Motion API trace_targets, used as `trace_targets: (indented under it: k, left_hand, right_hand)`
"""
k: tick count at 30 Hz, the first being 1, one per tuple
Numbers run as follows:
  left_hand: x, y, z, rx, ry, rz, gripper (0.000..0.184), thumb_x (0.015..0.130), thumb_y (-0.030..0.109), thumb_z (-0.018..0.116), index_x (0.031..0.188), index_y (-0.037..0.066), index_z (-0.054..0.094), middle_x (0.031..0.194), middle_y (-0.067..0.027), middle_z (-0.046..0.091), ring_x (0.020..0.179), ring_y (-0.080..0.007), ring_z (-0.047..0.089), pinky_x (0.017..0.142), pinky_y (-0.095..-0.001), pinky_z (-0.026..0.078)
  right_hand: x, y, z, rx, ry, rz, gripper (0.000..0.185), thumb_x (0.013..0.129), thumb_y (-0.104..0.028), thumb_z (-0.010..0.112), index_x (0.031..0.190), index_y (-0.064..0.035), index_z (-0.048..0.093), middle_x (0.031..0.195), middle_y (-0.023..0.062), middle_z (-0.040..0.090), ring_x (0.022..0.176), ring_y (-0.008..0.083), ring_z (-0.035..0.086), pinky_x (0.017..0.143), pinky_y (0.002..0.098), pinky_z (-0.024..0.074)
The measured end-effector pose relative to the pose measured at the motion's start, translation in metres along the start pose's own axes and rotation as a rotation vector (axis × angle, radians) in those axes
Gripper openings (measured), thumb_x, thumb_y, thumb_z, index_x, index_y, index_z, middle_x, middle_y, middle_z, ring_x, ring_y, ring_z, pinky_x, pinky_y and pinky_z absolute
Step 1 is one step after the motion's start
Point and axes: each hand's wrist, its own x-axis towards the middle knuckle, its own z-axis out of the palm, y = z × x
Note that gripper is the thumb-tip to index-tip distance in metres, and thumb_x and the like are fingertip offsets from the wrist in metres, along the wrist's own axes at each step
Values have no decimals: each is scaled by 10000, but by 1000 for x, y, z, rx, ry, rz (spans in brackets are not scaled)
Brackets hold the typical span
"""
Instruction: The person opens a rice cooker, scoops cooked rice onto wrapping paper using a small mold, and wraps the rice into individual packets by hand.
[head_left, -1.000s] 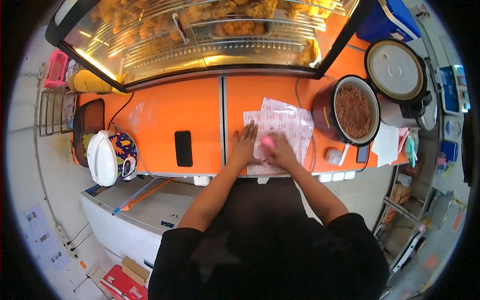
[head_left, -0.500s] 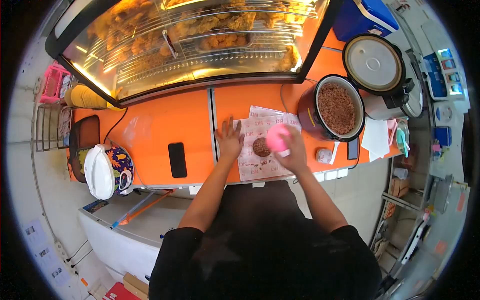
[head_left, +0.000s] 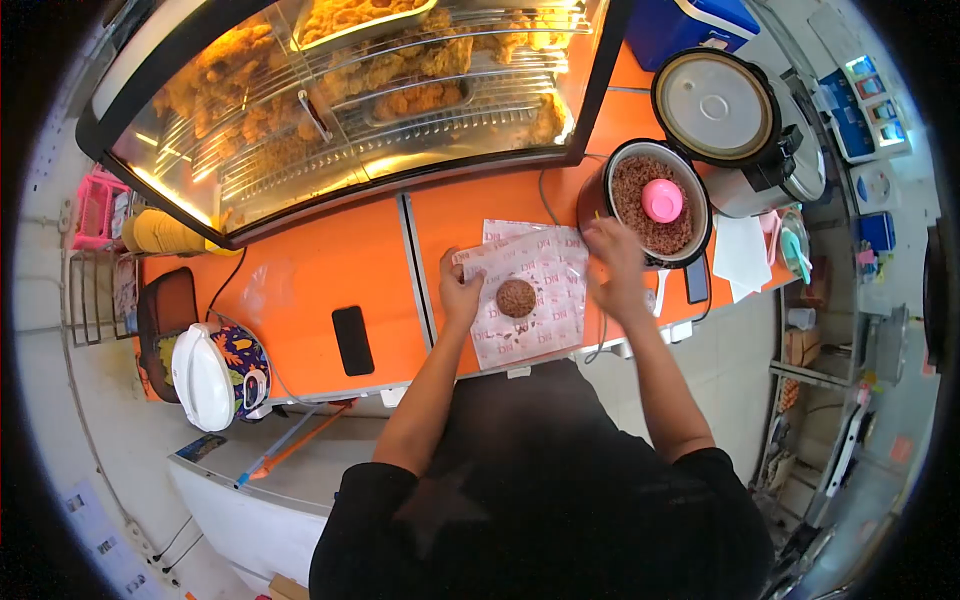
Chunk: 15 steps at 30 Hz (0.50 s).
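A round, flat mound of brown rice (head_left: pixel 516 298) lies on a printed sheet of wrapping paper (head_left: pixel 550 335), with loose grains around it. My left hand (head_left: pixel 460 288) grips the paper's upper left edge, thumb on top. Between the paper's right edge and the rice cooker (head_left: pixel 592 195) is my right hand (head_left: pixel 617 268), slightly blurred. Its thumb and fingers are apart and nothing shows between them. A pink cup (head_left: pixel 662 201) rests on the brown rice (head_left: pixel 635 180) inside the open cooker. More printed paper (head_left: pixel 505 229) lies under the top edge of the sheet.
A lit glass cabinet of fried chicken (head_left: pixel 340 110) stands behind the orange counter (head_left: pixel 290 320). To the left are a black phone (head_left: pixel 352 340) and a white-lidded pot (head_left: pixel 203 375). Another phone (head_left: pixel 696 279) and white papers (head_left: pixel 740 258) lie on the right.
The pink cup has gone from my right hand into the cooker, exposing the rice mound. My right hand moved right and up. My left hand, earlier flat, now grips the paper's edge.
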Motion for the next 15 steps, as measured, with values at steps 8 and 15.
trace_targets:
  k: [8, 15]
  left_hand:
    - [-42, 0, -60, 760, -439, 658, 304, 753, -14, 712, 1040, 88, 717, 1130, -58, 697, 1115, -321, 626, 952, -457, 474]
    - [-23, -27, -56, 704, -193, 398, 269, 831, 49, 672, 1074, 122, 761, 1168, -95, 715, 1063, -303, 680, 883, -405, 534]
  right_hand:
    - [-46, -46, 111, 57, -582, -140, 550, 952, -237, 615, 1447, -21, 513, 1552, 189, 456, 1482, 362, 378, 1247, 521, 254]
    - [-111, -51, 129, -13, -644, -92, 744, 923, -293, 624, 1556, 5, 370, 1657, 186, 309, 1545, 345, 274, 1268, 497, 210]
